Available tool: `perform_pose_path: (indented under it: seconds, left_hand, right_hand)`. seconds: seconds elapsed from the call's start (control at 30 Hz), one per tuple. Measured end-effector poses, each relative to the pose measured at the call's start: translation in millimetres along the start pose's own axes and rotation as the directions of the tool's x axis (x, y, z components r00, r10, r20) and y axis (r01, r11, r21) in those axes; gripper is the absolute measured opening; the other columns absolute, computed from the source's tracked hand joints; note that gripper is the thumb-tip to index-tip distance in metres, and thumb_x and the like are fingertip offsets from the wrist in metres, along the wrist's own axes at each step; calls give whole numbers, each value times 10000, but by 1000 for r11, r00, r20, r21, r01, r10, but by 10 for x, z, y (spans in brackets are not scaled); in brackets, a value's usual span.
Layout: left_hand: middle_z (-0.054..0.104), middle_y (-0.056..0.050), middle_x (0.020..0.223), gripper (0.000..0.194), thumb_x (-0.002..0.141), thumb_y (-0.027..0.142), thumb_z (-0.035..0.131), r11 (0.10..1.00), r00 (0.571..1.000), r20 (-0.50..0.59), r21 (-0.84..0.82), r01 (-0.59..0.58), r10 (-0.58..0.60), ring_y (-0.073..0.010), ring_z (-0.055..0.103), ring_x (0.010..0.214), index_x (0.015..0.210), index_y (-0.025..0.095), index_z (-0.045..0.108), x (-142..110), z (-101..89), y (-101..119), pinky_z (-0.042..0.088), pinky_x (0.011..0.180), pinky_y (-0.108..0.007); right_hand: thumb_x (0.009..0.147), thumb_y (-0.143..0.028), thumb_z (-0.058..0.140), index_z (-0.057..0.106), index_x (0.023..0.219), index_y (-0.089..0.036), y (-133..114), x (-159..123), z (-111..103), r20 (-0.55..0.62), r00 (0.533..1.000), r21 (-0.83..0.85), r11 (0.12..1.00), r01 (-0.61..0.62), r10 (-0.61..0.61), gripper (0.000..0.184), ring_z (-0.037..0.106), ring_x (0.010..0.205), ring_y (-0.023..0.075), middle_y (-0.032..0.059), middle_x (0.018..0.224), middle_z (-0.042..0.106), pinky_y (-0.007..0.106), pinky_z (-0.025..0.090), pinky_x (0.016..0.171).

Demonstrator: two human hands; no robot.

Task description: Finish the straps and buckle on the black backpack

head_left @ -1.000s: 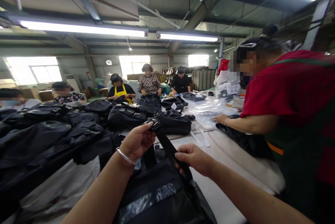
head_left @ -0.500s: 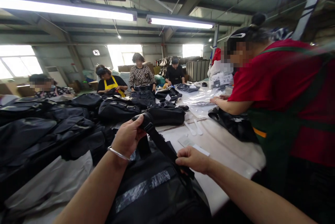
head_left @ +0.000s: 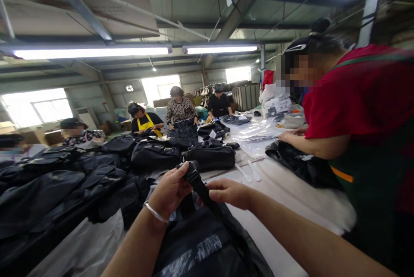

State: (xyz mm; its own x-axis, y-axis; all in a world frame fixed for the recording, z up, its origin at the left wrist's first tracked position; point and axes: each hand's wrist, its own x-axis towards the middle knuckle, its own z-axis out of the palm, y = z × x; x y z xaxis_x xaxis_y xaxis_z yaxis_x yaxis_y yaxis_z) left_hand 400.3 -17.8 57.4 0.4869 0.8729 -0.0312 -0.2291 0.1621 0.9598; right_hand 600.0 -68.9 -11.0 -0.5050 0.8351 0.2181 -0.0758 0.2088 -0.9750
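A black backpack (head_left: 190, 234) with a glossy clear strip (head_left: 194, 255) across it lies right in front of me. Rising from it is a black webbing strap (head_left: 203, 191) with a plastic buckle (head_left: 193, 176) near its upper end. My left hand (head_left: 172, 188), a silver bangle at its wrist, pinches the strap's top beside the buckle. Lower down, my right hand (head_left: 226, 193) is closed on the strap from the right, thumb in front and fingertips partly hidden behind it.
Black bags (head_left: 51, 195) are piled on the left, with more bags (head_left: 208, 157) beyond my hands. Two white plastic spoon-like pieces (head_left: 249, 172) lie on the pale tabletop (head_left: 291, 199). A co-worker in red (head_left: 355, 100) handles a black item (head_left: 300, 162) at right; several others work farther back.
My right hand has slid up the strap, closer to the buckle and my left hand. The left hand keeps its pinch. The view has tilted upward and turned slightly left.
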Motion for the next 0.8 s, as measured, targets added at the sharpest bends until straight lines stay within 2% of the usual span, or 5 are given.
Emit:
perform_pose_path:
  seconds: [0.13,0.23,0.33,0.57,0.8]
  left_hand:
    - [677,-55,803,198,889,328,638,1000,999,-32,0,1,-1,-129,639,654,904,130,636,-46,-28,-30,536,569,-213]
    - [707,-98,876,208,918,320,592,997,993,-88,8,74,-73,-163,668,707,958,121,639,-188,-96,-165,564,625,-261]
    - [717,-119,875,229,906,317,610,972,969,-79,-36,231,-233,-183,676,707,986,106,651,-406,-172,-491,567,641,-286]
    - [692,-104,749,231,872,321,653,902,884,-178,-110,418,-432,-175,640,616,892,91,652,-813,-291,-1312,516,552,-263]
    - [628,-44,629,186,829,259,711,811,799,-173,-242,532,-576,-111,574,507,777,92,650,-960,-124,-1333,462,461,-192]
  right_hand:
    - [690,-504,788,694,960,-102,204,242,146,34,999,195,980,-29,23,493,619,621,157,32,688,646,293,501,653]
    - [787,-459,694,734,920,-120,464,289,142,11,991,-224,966,-126,131,367,611,637,134,26,719,679,241,496,649]
    - [819,-283,641,766,943,-161,686,289,131,-34,974,-584,786,-201,224,214,633,685,140,15,767,724,202,474,634]
    - [743,-225,655,771,993,-179,942,285,264,-113,965,-812,537,-227,237,279,663,969,302,116,1012,739,334,473,815]
    - [696,-353,725,779,934,-229,934,163,213,-98,910,-884,385,-265,402,273,687,834,277,81,908,750,285,464,641]
